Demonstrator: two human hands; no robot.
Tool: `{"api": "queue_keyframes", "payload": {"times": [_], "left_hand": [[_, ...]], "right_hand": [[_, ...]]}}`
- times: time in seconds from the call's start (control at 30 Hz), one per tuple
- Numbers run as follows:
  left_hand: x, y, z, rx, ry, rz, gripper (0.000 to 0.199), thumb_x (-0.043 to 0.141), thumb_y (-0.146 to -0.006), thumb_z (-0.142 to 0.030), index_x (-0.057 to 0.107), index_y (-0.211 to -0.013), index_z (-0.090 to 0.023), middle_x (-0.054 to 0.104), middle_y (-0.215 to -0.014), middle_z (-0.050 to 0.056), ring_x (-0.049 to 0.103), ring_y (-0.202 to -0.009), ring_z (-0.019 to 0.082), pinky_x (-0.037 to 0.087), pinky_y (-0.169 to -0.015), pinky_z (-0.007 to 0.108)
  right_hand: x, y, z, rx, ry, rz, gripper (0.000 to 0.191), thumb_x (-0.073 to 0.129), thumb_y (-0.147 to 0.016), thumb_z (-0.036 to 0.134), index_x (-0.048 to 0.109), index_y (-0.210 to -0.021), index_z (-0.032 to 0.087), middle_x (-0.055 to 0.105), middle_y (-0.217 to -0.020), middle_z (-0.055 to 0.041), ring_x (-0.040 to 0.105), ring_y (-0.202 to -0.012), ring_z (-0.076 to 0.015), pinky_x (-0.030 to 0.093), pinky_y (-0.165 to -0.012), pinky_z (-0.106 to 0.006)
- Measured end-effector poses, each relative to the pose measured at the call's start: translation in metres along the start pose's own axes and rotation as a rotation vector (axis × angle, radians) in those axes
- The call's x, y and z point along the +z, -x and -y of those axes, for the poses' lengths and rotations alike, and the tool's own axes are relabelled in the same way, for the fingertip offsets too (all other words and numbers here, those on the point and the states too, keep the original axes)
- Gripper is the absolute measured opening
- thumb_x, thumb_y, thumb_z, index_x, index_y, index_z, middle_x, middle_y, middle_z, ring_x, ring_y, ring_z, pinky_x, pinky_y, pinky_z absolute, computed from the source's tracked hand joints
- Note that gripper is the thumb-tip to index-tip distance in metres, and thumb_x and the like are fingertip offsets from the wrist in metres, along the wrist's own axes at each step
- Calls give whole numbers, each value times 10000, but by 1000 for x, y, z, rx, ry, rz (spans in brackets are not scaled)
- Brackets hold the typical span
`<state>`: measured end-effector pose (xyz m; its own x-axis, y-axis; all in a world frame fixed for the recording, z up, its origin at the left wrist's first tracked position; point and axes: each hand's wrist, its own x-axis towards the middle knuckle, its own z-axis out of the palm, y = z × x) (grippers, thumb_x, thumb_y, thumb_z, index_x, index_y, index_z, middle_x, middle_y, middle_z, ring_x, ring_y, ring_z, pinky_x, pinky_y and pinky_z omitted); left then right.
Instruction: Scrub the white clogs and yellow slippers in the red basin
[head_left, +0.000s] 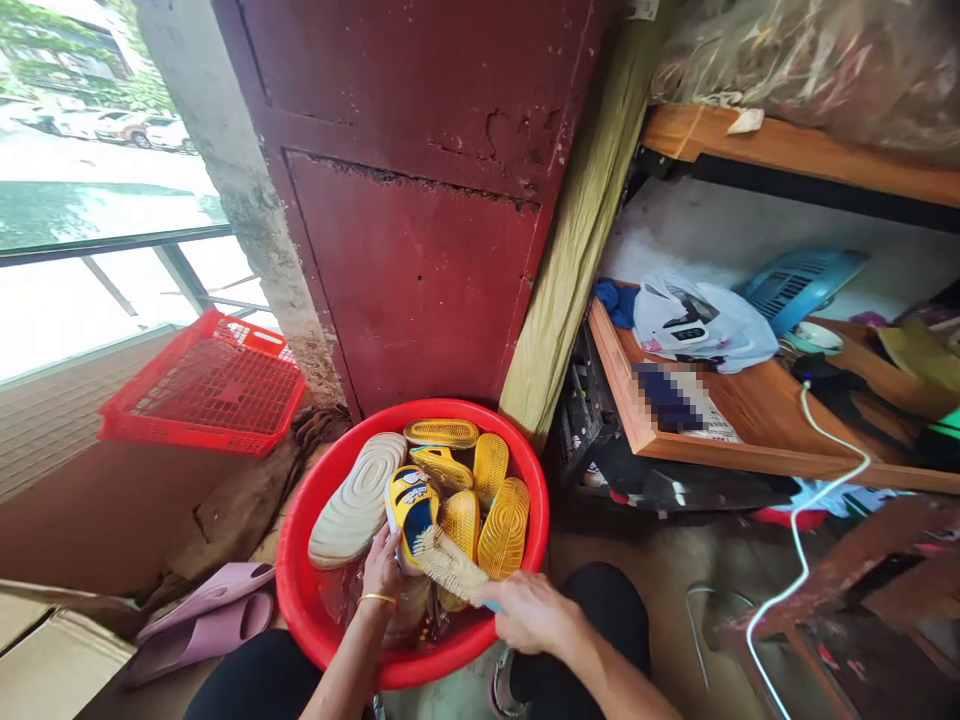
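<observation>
The sandal [414, 515], yellow with a blue insole, is tilted in the middle of the red tub [538, 500]. The left hand [381, 565] grasps its near left edge, fingers against the side; a bracelet [377, 598] circles that wrist. The right hand [536, 612] has its fingers clenched round the handle of the brush [454, 570], whose bristles touch the sandal's near right part.

Also in the tub, 5 yellow shoes [504, 528] lie to the far side and right of the sandal, 4 of them showing their soles. To its left, 1 white shoe [356, 500] lies sole up. Water [334, 598] shows at the near left.

Outside the tub, 2 pink slippers [225, 630] lie near left, and a red crate [217, 385] stands far left. Beyond the tub is a red door [420, 270]. Far right, a shelf [757, 455] bears a bag [701, 320] and a blue fan [802, 285].
</observation>
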<state>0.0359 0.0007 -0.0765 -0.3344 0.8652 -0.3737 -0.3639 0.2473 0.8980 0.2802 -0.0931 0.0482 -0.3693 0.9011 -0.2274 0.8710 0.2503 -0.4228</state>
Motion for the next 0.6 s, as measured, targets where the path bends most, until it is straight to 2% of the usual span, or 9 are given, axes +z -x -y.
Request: {"api": "queue_keyframes", "payload": {"times": [0.1,0.17,0.23,0.27,0.33,0.4,0.5,0.57,0.6], "left_hand": [[2,2,-3,46,-20,-17,581,755,-766,-388,630,-1308,-224,732,-1214,121,709,-1109,298,576,-943,394],[2,4,-4,52,25,-10,612,787,-732,-367,630,-1303,-211,743,-1182,107,721,-1059,283,569,-945,400],[0,4,-7,31,122,6,501,783,-728,-340,687,-1197,-194,769,-1094,69,728,-984,250,571,-918,369],[-1,5,-9,5,185,12,411,772,-736,-327,714,-1119,-189,778,-1021,46,729,-926,227,579,-877,339],[-5,6,-13,-98,307,12,242,734,-773,-298,724,-987,-185,762,-842,4,713,-756,176,588,-726,277],[-8,9,-17,-242,380,28,134,703,-813,-273,696,-909,-180,696,-676,-21,640,-555,130,540,-535,226],[-12,16,-21,-438,427,188,111,672,-859,-265,670,-880,-157,605,-581,-21,510,-402,84,401,-361,162],[-15,20,-19,-529,493,360,64,653,-859,-210,663,-873,-148,601,-623,-5,490,-406,56,350,-342,116],[-16,21,-16,-573,532,438,22,648,-844,-166,655,-858,-151,609,-657,3,493,-419,44,341,-347,96]], "right_hand": [[-22,-1,-14,-20,-152,-65,483,528,-808,172,753,-1203,337,797,-1055,-8,740,-952,-225,527,-823,-278],[-13,-7,-10,-34,-248,-190,539,489,-868,195,657,-1372,285,747,-1236,-40,706,-1093,-219,521,-932,-286],[17,-16,0,-65,-263,-295,577,467,-898,188,572,-1463,237,715,-1293,-77,681,-1146,-218,509,-990,-292],[36,-22,6,-97,-225,-309,589,470,-900,180,553,-1480,235,737,-1230,-82,704,-1076,-216,529,-957,-288],[71,-35,16,-116,-103,-348,593,504,-889,178,564,-1468,290,768,-1044,-61,728,-890,-219,575,-825,-286],[92,-51,20,-114,-55,-432,587,474,-912,163,552,-1478,300,764,-1012,-67,726,-830,-213,583,-762,-270],[87,-70,20,-61,-101,-573,535,377,-979,179,552,-1481,234,756,-1080,-116,726,-921,-229,584,-840,-292],[72,-73,22,-36,-128,-579,533,344,-1001,191,523,-1503,201,740,-1147,-141,714,-1001,-246,571,-908,-321],[66,-72,24,-48,-125,-540,538,348,-1006,197,492,-1525,203,733,-1162,-144,710,-1012,-252,569,-916,-329]]}}
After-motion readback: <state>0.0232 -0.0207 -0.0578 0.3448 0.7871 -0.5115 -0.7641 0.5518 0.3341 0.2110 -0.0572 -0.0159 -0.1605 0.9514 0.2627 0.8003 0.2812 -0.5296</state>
